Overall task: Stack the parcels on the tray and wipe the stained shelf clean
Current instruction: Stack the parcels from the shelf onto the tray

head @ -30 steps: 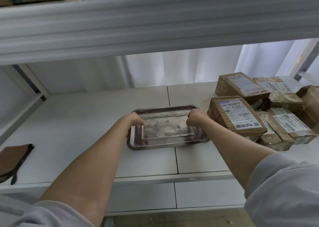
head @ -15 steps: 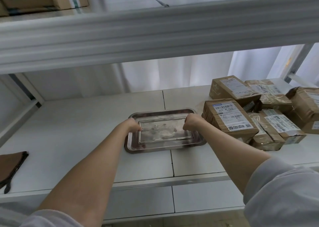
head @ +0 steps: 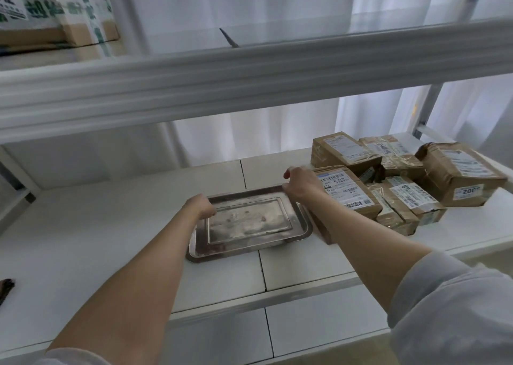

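Note:
A rectangular steel tray (head: 244, 249) with dull smears on its bottom lies flat on the white shelf (head: 97, 226). Its right edge is close against the nearest brown parcel (head: 347, 192). My left hand (head: 201, 205) is closed on the tray's far left corner. At the tray's far right corner my right hand (head: 301, 183) hovers with thumb and fingers spread, fingertips at the rim. Several more taped, labelled parcels (head: 410, 198) are heaped to the right, including a larger one (head: 460, 173). No stain shows on the visible shelf.
A thick white upper shelf beam (head: 249, 73) crosses just above the work space, with cardboard boxes (head: 55, 12) on it at the left. The corner of a brown cloth (head: 5, 287) shows at the left edge. White curtains hang behind.
The tray now sits nearer the parcels and slightly turned. My right hand has gone from a fist on the rim to spread fingers. The left hand keeps its grip.

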